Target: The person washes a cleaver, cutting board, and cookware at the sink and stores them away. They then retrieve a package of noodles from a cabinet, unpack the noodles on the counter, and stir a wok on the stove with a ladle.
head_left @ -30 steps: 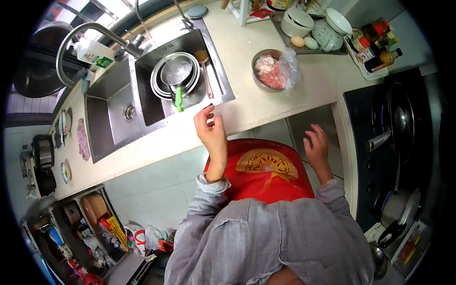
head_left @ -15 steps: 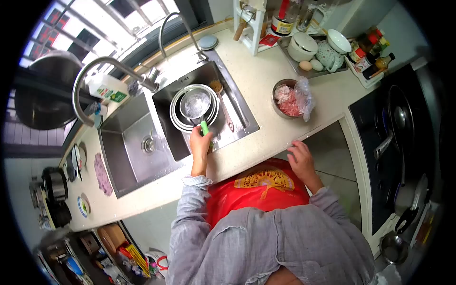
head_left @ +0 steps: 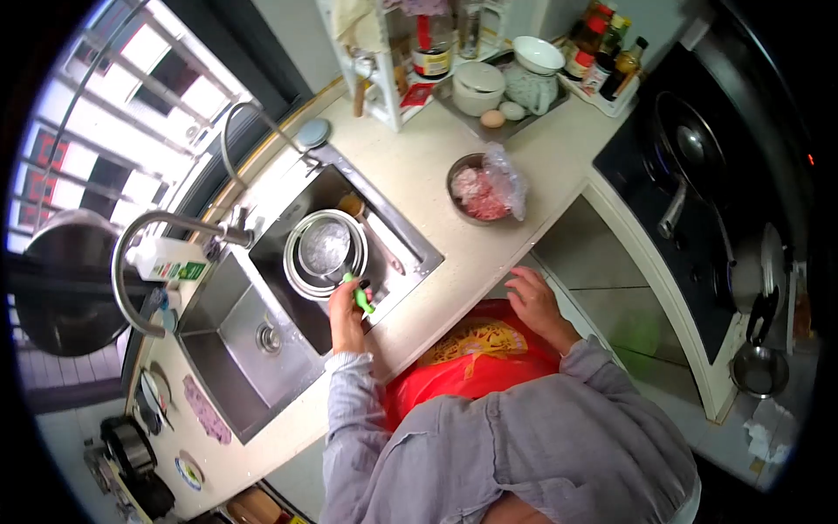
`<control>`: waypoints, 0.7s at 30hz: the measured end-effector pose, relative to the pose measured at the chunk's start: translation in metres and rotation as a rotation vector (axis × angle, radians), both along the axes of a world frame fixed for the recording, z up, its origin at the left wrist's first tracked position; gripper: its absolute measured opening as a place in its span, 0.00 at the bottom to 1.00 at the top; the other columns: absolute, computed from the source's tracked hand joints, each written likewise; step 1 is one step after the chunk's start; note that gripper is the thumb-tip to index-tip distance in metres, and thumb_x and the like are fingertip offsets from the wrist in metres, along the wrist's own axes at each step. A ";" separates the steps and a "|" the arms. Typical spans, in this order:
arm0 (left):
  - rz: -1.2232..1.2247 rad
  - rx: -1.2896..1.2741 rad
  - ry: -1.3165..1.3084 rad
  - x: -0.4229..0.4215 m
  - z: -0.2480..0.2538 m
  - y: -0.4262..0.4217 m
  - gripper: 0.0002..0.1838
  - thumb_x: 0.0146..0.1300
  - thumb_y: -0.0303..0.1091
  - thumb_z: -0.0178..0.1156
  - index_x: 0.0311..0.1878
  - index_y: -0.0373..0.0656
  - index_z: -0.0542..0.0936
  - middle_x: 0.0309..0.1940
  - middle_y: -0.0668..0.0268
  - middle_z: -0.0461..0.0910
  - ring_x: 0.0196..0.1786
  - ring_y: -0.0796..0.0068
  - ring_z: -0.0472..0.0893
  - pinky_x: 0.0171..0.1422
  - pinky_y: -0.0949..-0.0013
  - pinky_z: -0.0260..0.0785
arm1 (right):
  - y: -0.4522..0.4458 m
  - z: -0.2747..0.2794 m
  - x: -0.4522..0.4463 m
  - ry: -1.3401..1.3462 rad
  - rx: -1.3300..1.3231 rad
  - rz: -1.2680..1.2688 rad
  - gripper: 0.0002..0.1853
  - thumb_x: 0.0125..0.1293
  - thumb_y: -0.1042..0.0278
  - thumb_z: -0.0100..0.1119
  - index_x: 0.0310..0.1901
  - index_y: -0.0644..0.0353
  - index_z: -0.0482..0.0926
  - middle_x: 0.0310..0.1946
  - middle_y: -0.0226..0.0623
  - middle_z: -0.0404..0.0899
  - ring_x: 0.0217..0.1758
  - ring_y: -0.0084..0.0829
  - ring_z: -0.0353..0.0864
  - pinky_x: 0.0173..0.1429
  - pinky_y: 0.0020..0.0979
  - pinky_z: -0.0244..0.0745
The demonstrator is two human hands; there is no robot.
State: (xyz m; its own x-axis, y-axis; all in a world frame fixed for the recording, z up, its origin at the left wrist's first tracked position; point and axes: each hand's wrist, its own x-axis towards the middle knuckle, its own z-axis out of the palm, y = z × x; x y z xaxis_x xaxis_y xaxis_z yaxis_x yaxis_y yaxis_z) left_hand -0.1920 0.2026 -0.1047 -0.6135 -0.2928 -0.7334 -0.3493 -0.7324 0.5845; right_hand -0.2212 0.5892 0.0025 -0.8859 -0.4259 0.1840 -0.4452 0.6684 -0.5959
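Observation:
My left hand (head_left: 346, 316) is closed at the front edge of the sink, around the green object with a black part (head_left: 359, 295). Just beyond it, a small round metal strainer or pan (head_left: 325, 248) rests inside stacked metal bowls (head_left: 292, 271) in the right sink basin. A brush with a brown handle (head_left: 384, 244) lies to their right. Near the counter's front edge, my right hand (head_left: 534, 301) is held with its fingers apart and nothing in it. A metal bowl (head_left: 456, 203) on the counter holds raw minced meat (head_left: 482, 194), partly covered by a clear plastic bag (head_left: 506, 181).
A faucet (head_left: 131, 253) arches over the left basin (head_left: 262, 349). Behind the meat stand a tray (head_left: 515, 131) with eggs and crockery, and a rack of bottles (head_left: 602, 79). At the right, a wok (head_left: 690, 144) sits on the black stove (head_left: 646, 166).
My left hand has reached forward from the counter edge to the sink and closed at the green object. The view has turned and shifted; my right hand stays empty near the counter edge.

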 end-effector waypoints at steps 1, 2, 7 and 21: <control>0.037 -0.030 -0.041 -0.001 0.016 0.006 0.09 0.55 0.30 0.59 0.33 0.37 0.70 0.22 0.58 0.73 0.18 0.67 0.75 0.17 0.69 0.68 | 0.002 0.000 0.000 0.005 -0.006 0.006 0.08 0.50 0.75 0.57 0.34 0.62 0.75 0.45 0.42 0.72 0.50 0.42 0.71 0.53 0.37 0.68; 0.090 -0.060 -0.151 -0.004 0.032 0.011 0.07 0.57 0.33 0.58 0.28 0.43 0.71 0.16 0.66 0.69 0.14 0.72 0.69 0.14 0.74 0.62 | 0.003 0.000 -0.001 0.013 -0.013 0.008 0.08 0.50 0.75 0.57 0.34 0.62 0.75 0.45 0.42 0.72 0.50 0.43 0.71 0.53 0.37 0.68; 0.057 0.319 0.065 0.010 0.017 -0.013 0.06 0.56 0.30 0.60 0.30 0.42 0.72 0.18 0.68 0.70 0.16 0.79 0.69 0.14 0.80 0.61 | 0.008 -0.002 -0.002 -0.029 -0.007 0.001 0.08 0.51 0.75 0.56 0.35 0.62 0.75 0.45 0.42 0.72 0.51 0.42 0.70 0.53 0.37 0.68; -0.010 0.298 0.172 0.041 0.047 -0.009 0.09 0.56 0.24 0.53 0.40 0.45 0.70 0.14 0.70 0.65 0.11 0.81 0.62 0.11 0.81 0.53 | -0.173 0.042 -0.058 0.019 -0.162 0.395 0.07 0.55 0.72 0.53 0.37 0.61 0.75 0.39 0.42 0.76 0.43 0.42 0.76 0.46 0.35 0.71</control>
State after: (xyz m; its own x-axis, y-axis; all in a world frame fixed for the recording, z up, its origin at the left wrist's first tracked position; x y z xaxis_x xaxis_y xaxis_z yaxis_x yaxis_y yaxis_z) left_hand -0.1505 0.1940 -0.0574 -0.7370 -0.0744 -0.6718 -0.2723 -0.8770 0.3959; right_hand -0.2792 0.4158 0.0444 -0.6559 -0.6964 0.2912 -0.6606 0.3429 -0.6679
